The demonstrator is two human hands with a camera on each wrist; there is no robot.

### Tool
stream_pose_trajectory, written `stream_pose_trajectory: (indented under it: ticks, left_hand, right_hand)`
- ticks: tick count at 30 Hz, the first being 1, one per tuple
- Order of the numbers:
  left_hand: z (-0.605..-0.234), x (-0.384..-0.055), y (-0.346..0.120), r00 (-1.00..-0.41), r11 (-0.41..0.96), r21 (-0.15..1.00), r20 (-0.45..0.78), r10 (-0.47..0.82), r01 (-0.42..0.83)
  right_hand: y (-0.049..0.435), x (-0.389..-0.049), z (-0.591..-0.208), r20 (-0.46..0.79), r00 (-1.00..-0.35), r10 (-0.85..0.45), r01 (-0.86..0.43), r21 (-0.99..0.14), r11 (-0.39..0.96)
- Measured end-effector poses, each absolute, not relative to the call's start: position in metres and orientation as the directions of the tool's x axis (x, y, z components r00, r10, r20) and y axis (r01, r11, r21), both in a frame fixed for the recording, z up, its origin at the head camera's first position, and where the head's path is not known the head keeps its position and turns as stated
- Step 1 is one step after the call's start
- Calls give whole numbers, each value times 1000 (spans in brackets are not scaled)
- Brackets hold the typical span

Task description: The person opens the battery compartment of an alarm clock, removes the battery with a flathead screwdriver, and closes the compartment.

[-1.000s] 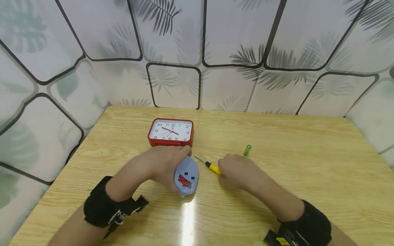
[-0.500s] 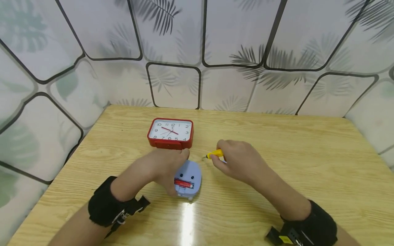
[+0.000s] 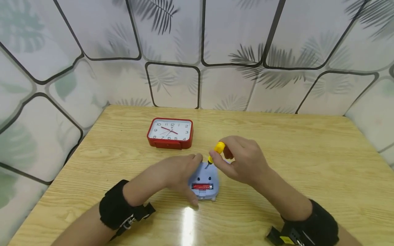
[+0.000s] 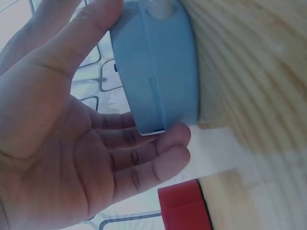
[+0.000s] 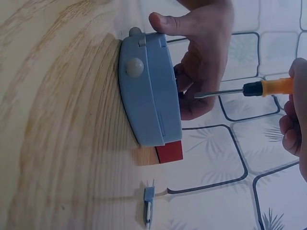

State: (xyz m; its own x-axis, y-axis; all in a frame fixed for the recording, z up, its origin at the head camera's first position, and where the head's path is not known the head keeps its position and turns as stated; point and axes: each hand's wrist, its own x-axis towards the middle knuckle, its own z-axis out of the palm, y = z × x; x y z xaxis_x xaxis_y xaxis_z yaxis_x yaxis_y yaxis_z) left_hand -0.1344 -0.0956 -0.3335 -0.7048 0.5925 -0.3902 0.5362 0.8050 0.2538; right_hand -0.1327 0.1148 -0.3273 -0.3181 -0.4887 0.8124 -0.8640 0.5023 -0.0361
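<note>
A light-blue plastic case (image 3: 212,173), rounded with small feet, lies on the table, its back facing up. A red battery (image 3: 202,186) sits in its uncovered compartment. My left hand (image 3: 180,172) holds the case by its left side, the thumb at the near end and fingers at the far end, as the left wrist view also shows. My right hand (image 3: 246,160) grips a screwdriver (image 3: 219,147) by its yellow handle. Its metal tip points down and, in the right wrist view, stays slightly apart from the case. Whatever is on the case's underside is hidden.
Behind the left hand stands a red clock (image 3: 170,133) with a white dial. A small blue piece (image 5: 149,206) lies on the wooden table (image 3: 292,147), mostly covered by the right hand in the head view. A patterned backdrop (image 3: 227,85) rises behind the table.
My right hand has lifted the screwdriver off the table and turned its tip downward over the case. My left hand has shifted the case right and straightened it. The green battery is now hidden.
</note>
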Motion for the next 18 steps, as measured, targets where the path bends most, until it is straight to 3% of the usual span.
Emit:
stream_pose_trajectory:
  ticks: [3,9,18]
  left_hand:
    - [-335,-135,-94,-700,792,260,-371,610,552]
    - [-332,-137,-98,-705,801,218,-386,595,558]
    - [-326,-139,-106,-688,774,258,-355,633,579]
  right_hand:
    - [115,-133,-327,822,-284,-494,-895,-42,444]
    - [117,-135,-329,825,-277,-493,-916,-73,393]
    - [116,-133,-331,772,-345,-533,-903,-118,414]
